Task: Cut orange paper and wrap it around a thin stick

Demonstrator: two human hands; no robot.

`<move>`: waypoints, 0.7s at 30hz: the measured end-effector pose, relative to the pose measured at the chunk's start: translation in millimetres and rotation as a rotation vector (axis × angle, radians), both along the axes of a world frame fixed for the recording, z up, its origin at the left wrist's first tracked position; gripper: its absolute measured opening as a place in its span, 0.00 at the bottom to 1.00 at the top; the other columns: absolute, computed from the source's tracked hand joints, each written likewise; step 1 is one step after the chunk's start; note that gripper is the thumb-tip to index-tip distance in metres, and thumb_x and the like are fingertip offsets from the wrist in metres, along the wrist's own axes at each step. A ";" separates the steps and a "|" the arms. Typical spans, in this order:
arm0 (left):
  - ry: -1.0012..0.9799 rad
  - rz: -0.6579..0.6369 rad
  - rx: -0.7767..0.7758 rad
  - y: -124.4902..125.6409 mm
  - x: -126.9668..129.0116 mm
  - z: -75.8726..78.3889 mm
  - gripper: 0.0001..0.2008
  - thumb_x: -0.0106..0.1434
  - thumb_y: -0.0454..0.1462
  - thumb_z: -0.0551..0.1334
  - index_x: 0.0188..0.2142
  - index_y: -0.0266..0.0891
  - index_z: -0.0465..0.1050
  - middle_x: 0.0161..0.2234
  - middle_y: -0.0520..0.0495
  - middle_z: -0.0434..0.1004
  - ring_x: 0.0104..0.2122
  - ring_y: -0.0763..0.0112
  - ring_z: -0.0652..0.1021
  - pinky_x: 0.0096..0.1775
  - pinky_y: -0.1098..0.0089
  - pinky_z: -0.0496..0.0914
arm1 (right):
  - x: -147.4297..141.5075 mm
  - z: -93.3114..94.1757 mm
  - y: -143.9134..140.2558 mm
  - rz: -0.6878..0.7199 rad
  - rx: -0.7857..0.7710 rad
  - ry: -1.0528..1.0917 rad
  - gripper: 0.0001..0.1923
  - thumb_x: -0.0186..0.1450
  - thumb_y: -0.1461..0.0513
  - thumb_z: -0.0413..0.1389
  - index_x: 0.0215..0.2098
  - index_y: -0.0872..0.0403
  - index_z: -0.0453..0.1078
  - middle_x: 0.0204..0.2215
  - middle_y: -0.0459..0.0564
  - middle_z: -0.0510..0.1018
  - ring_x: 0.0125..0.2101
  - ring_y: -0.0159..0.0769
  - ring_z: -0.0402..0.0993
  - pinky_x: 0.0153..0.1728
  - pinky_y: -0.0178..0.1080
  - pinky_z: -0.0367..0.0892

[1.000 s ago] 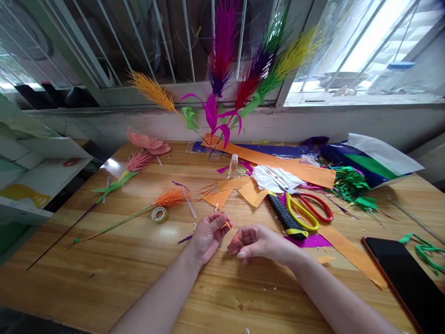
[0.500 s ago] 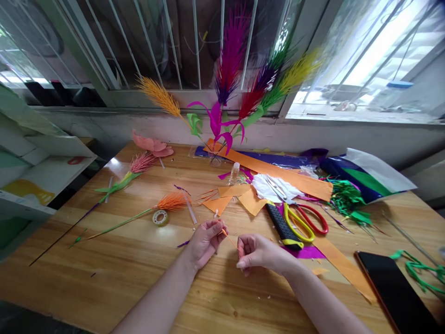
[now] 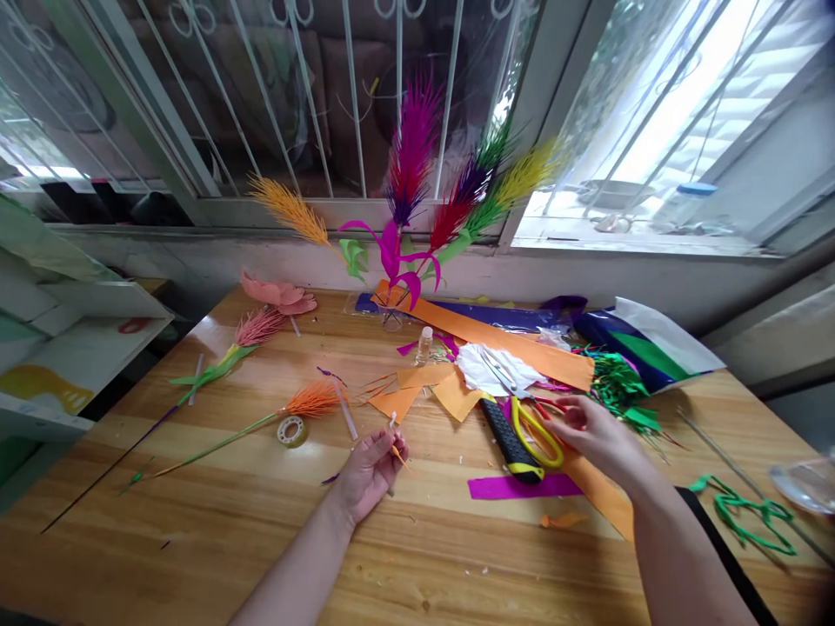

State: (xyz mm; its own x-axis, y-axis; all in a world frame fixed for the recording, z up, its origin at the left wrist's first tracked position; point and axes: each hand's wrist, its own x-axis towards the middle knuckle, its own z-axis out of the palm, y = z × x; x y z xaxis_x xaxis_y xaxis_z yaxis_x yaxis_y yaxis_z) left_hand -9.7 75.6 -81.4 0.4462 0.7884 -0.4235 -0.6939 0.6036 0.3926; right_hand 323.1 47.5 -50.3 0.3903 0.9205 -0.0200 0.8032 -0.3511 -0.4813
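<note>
My left hand (image 3: 371, 474) is closed in a pinch above the middle of the table. A thin twisted orange paper strip (image 3: 399, 456) pokes out from its fingers, and a small white tip shows above them. Over on the right, my right hand (image 3: 597, 439) has its fingers on the red handle of the scissors (image 3: 538, 443), partly hiding that loop. The scissors' other loop is yellow, and their blades lie on crumpled white tissue (image 3: 479, 369). Beside them is a black and yellow utility knife (image 3: 505, 435), its lower end over a magenta paper strip (image 3: 489, 489).
Orange paper pieces (image 3: 395, 404) lie beyond my left hand. A tape roll (image 3: 291, 431) and an orange tasselled stem (image 3: 228, 439) are at left. Paper plumes stand in a clear vase (image 3: 391, 320) near the window. Green cord (image 3: 744, 513) lies at right.
My right hand has let go of the orange strip and moved right to the scissors' red handle. My left hand still holds the strip. The view has shifted slightly.
</note>
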 end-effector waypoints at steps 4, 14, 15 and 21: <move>-0.008 0.004 -0.017 1.3 1.9 1.4 0.02 0.50 0.28 0.62 0.25 0.31 0.69 0.28 0.48 0.71 0.28 0.77 0.73 0.36 0.74 0.71 | -11.7 -15.2 8.4 0.053 -0.131 -0.197 0.20 0.46 0.54 0.55 0.35 0.57 0.64 0.35 0.57 0.71 0.36 0.44 0.67 0.32 0.39 0.61; 0.036 0.173 -0.069 3.0 24.5 35.0 0.01 0.53 0.29 0.61 0.25 0.32 0.70 0.24 0.48 0.72 0.26 0.77 0.74 0.34 0.75 0.71 | -4.7 6.1 -0.5 -0.108 -0.094 -0.164 0.13 0.49 0.54 0.50 0.29 0.53 0.60 0.30 0.55 0.71 0.33 0.46 0.68 0.29 0.40 0.60; 0.023 0.216 -0.077 2.3 27.5 40.2 0.02 0.53 0.29 0.60 0.25 0.33 0.70 0.24 0.48 0.73 0.27 0.77 0.74 0.35 0.74 0.71 | -5.9 8.8 -5.4 -0.115 -0.064 -0.098 0.13 0.49 0.54 0.50 0.29 0.53 0.59 0.29 0.54 0.71 0.31 0.45 0.68 0.29 0.40 0.60; -0.011 0.345 -0.133 -0.4 38.8 66.9 0.03 0.54 0.30 0.59 0.24 0.34 0.68 0.26 0.47 0.73 0.32 0.71 0.76 0.41 0.63 0.70 | -58.3 6.0 -42.9 0.063 0.104 0.648 0.19 0.50 0.51 0.54 0.34 0.51 0.54 0.29 0.48 0.66 0.32 0.39 0.66 0.32 0.37 0.63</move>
State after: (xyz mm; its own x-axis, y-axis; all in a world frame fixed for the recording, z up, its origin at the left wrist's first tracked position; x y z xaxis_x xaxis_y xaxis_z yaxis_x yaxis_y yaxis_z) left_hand 29.1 75.3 -14.6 0.1686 0.8317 -0.5291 -0.8691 0.3786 0.3182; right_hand 264.7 4.6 -44.4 0.2745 0.9509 -0.1430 0.3570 -0.2389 -0.9031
